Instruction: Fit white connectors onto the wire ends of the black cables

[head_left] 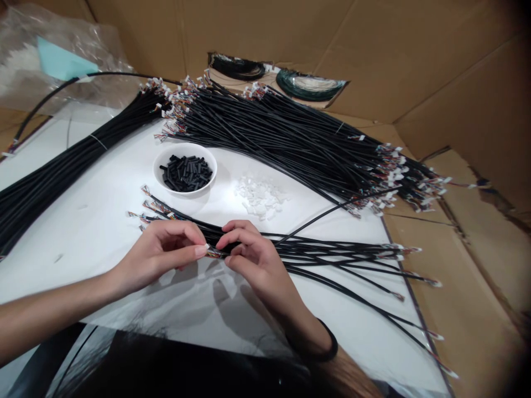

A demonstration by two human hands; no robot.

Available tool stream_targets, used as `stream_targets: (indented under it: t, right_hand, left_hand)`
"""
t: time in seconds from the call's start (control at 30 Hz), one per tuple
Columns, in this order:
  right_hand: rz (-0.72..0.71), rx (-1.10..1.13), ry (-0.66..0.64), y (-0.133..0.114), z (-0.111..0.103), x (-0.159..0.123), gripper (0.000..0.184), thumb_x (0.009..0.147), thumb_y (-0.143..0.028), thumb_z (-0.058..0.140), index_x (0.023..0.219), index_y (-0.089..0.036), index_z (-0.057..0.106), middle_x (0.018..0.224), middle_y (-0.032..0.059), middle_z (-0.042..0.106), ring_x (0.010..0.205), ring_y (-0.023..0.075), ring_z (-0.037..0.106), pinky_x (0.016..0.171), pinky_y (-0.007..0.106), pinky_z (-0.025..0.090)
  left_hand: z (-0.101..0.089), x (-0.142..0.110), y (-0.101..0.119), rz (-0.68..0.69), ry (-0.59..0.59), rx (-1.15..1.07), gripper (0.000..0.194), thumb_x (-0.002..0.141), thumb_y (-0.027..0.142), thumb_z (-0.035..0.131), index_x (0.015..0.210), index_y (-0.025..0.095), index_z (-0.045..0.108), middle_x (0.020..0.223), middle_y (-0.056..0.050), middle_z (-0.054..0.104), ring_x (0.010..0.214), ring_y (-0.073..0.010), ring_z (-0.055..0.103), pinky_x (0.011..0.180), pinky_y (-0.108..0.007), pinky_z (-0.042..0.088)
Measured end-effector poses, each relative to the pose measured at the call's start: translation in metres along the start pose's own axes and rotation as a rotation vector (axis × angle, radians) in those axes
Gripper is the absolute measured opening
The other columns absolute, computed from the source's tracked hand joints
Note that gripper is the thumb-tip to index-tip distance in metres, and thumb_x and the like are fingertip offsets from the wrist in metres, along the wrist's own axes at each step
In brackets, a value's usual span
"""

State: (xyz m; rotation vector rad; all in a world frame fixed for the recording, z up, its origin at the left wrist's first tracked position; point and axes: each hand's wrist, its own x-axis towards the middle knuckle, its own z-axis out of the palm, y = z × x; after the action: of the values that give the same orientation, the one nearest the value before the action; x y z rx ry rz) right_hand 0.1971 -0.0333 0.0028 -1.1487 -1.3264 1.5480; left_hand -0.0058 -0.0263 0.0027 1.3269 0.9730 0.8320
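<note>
Cardboard walls (435, 72) box in a white surface (78, 232), and from here I see black cables (290, 138) fanned across it, beside a white bowl (186, 146) of black sleeves (185, 172) and loose clear bits (259, 196). Near the middle, the left hand (160, 257) and right hand (253, 260) hold one cable end (222, 249) between them, fingers (236, 237) closed on it; its thin coloured wires (214, 253) run to a small white connector (206, 247).

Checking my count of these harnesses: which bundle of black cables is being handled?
The smallest, loose bundle nearest the camera, pinched near its coloured wire ends between the left hand and right hand; the two larger bundles lie untouched around the white bowl.
</note>
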Motion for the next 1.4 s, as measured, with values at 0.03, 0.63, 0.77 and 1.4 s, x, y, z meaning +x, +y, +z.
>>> stream_targets:
  t: [0.03,0.63,0.77,1.4]
  right_hand:
    - [0.009,-0.015,-0.006,-0.0014,-0.0002,-0.0001,0.018,0.068,-0.011,0.059,0.077,-0.021,0.07,0.108,0.0062,0.054,0.096,0.0214,0.059,0.078,0.034,0.05]
    - [0.077,-0.023,-0.037,-0.0069,-0.0013,-0.0003,0.011,0.071,-0.015,0.064,0.077,-0.019,0.072,0.11,0.0077,0.05,0.1,0.022,0.057,0.079,0.034,0.048]
    - [0.038,-0.055,-0.038,-0.0031,-0.0012,-0.0006,0.005,0.074,-0.02,0.069,0.078,-0.019,0.073,0.111,0.0078,0.051,0.1,0.0216,0.058,0.078,0.033,0.048]
    - [0.029,0.024,-0.013,-0.0006,-0.0012,0.0019,0.008,0.08,-0.026,0.067,0.078,-0.02,0.071,0.106,0.0071,0.053,0.105,0.0213,0.058,0.079,0.031,0.05]
  left_hand:
    - [0.0004,-0.0004,0.0006,0.049,0.016,0.039,0.015,0.086,0.027,0.071,0.076,0.016,0.07,0.072,-0.002,0.064,0.048,-0.0067,0.047,0.04,-0.018,0.037]
    - [0.0029,-0.0066,0.0072,0.874,0.121,0.789,0.012,0.086,0.006,0.068,0.096,0.012,0.073,0.088,-0.006,0.062,0.067,-0.0096,0.06,0.051,-0.019,0.051]
    - [0.0024,-0.0056,0.0069,0.853,0.13,0.799,0.013,0.087,0.007,0.068,0.097,0.014,0.073,0.089,-0.006,0.062,0.07,-0.0107,0.062,0.051,-0.02,0.052]
    - [0.0053,-0.0034,0.0038,0.712,0.139,0.642,0.011,0.084,0.004,0.07,0.093,0.011,0.07,0.097,-0.009,0.071,0.081,-0.0139,0.07,0.066,-0.02,0.058]
